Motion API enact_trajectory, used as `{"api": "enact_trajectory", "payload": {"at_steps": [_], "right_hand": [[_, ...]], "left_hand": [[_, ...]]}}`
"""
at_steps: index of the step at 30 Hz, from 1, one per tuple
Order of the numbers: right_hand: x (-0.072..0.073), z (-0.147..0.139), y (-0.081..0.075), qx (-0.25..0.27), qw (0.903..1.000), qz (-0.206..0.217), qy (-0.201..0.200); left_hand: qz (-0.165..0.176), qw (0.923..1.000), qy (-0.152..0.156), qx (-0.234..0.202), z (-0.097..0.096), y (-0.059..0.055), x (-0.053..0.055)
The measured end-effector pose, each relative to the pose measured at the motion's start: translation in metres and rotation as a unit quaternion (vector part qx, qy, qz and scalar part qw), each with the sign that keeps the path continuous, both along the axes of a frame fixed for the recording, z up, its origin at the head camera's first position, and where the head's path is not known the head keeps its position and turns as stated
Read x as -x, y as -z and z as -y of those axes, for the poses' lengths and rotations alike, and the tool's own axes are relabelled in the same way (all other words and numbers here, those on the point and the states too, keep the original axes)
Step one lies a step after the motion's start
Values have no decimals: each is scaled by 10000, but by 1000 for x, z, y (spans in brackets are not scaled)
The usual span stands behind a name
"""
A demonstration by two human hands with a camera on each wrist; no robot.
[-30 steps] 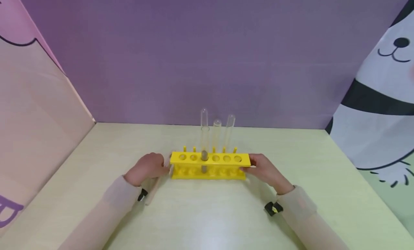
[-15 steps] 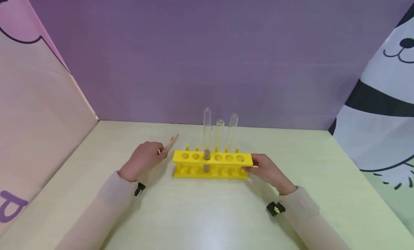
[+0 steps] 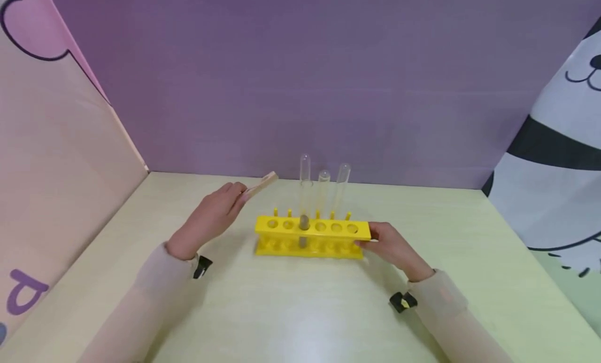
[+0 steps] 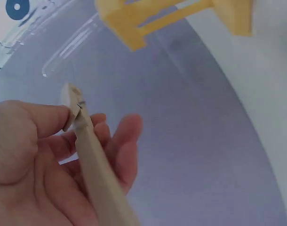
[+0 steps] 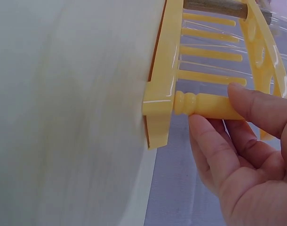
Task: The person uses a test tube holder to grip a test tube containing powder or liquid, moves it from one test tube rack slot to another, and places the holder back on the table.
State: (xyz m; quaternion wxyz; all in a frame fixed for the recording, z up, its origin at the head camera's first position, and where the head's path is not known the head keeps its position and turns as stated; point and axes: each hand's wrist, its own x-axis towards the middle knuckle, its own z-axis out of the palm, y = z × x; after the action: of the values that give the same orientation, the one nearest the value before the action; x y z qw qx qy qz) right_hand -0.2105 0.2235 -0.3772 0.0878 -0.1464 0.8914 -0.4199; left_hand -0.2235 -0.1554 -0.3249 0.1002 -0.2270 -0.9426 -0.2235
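Observation:
My left hand (image 3: 213, 212) is raised at the left of the yellow test tube rack (image 3: 312, 228), pinching a wooden test tube clamp (image 3: 260, 185) between thumb and fingers. In the left wrist view the clamp (image 4: 97, 165) lies across the palm, its small spring near the thumb. At the rack's right end, my right hand (image 3: 387, 245) grips the yellow end post (image 5: 214, 106). Clear test tubes (image 3: 344, 175) stand upside down along the rear pegs. A grey-brown filled piece (image 3: 304, 223) sits in one hole of the top bar; its exact kind is unclear.
The rack stands on a pale table (image 3: 300, 300). A purple backdrop (image 3: 300, 81) rises behind the table's back edge. Printed panels flank both sides, with a panda (image 3: 554, 107) at the right.
My left hand has lifted the clamp up and away from the rack's left end, and the clamp now points to the back right. My right hand stays on the rack.

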Motion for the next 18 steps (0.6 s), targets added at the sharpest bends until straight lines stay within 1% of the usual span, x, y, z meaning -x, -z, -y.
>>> {"api": "enact_trajectory", "payload": {"at_steps": [3, 8, 12, 15, 18], "right_hand": [[0, 0, -2, 36, 10000, 10, -53], [-1, 0, -3, 94, 9999, -17, -118], [-1, 0, -2, 30, 9999, -79, -144], [0, 0, -2, -29, 9999, -83, -83], [-1, 0, -3, -28, 9999, -101, -95]], "left_hand": [[-159, 9997, 114, 135, -3, -9, -3], [-257, 9984, 181, 474, -7, -31, -10], [-345, 9966, 312, 675, -8, -47, -15], [-325, 9958, 443, 737, -10, -56, -16], [-233, 9951, 460, 839, -13, -63, -17]]}}
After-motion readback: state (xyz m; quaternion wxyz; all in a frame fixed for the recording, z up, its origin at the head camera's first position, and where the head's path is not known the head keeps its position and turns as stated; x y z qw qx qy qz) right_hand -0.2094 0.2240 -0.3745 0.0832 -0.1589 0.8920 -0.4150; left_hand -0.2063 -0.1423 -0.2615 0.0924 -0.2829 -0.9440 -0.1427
